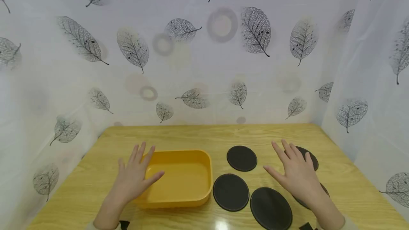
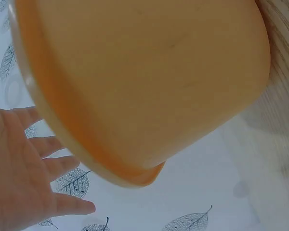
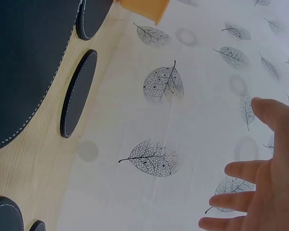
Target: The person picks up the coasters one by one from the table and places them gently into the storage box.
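A yellow plastic basin with a rounded rectangular rim sits left of centre on the table. My left hand is spread over its left side with fingers straight, holding nothing; the left wrist view shows the basin's outer wall beside those fingers. Several round black coasters with pale edge stitching lie flat to the right of the basin. Above the right-hand ones my right hand hovers, fingers spread and nothing held, partly hiding two coasters. The stitching shows clearly on a near coaster in the right wrist view.
The light wood table runs back to a white curtain printed with dark leaves, which also hangs along the left and right sides. A bright light reflection shows near the table's front.
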Demonstrator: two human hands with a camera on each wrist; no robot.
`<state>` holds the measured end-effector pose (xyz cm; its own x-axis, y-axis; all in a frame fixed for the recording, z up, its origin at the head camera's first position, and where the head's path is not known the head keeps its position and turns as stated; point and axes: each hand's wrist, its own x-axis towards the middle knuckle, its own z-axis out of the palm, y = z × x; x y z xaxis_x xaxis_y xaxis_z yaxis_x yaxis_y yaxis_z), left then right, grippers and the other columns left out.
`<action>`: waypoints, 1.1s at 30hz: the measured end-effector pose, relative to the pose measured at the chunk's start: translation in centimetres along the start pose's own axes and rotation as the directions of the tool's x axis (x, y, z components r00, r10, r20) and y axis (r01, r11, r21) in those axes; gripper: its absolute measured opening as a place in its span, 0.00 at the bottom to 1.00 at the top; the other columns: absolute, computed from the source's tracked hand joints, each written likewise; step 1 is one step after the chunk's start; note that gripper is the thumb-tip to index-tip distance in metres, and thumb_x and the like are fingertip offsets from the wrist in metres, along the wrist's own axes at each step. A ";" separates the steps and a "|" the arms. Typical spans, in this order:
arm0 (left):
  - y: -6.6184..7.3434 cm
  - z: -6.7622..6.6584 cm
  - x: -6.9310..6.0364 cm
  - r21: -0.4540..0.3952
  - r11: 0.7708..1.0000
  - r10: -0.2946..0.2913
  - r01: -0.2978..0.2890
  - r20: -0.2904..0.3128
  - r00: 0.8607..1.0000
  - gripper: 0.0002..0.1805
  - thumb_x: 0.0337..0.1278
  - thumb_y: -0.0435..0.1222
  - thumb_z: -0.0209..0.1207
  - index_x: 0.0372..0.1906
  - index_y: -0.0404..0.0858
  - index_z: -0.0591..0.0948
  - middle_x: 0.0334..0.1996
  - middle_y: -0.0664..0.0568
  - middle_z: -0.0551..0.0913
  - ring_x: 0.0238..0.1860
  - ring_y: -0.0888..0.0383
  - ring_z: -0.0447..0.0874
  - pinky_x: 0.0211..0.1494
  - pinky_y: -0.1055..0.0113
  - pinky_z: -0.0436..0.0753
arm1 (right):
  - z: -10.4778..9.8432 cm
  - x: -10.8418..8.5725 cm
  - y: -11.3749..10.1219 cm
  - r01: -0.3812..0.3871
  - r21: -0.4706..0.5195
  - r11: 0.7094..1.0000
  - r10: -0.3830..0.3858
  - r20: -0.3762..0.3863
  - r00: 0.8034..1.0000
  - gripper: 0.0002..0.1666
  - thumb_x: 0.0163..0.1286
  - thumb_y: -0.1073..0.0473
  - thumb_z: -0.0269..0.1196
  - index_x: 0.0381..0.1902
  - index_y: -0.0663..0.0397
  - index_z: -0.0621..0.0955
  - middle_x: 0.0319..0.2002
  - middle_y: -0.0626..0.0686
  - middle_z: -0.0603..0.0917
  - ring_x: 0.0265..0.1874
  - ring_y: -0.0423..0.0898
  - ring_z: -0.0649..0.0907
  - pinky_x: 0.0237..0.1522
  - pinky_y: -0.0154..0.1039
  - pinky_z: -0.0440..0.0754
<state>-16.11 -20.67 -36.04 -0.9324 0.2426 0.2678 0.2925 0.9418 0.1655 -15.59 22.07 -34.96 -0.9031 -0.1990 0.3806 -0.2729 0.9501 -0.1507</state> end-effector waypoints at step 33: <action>-1.2 0.6 -1.1 -0.008 0.995 0.095 -0.098 -0.167 0.981 0.34 0.49 0.50 0.58 0.56 0.32 0.69 0.53 0.38 0.71 0.51 0.41 0.69 0.52 0.46 0.66 | 1.4 0.1 1.1 0.138 0.025 0.990 -0.123 -0.316 0.941 0.25 0.47 0.54 0.66 0.41 0.66 0.79 0.39 0.63 0.78 0.40 0.61 0.76 0.34 0.57 0.73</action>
<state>-15.62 -21.95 -37.14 -0.8517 0.2890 0.4372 0.3841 0.9117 0.1456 -16.43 22.75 -36.35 -0.7110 -0.2279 0.6652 -0.4028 0.9074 -0.1197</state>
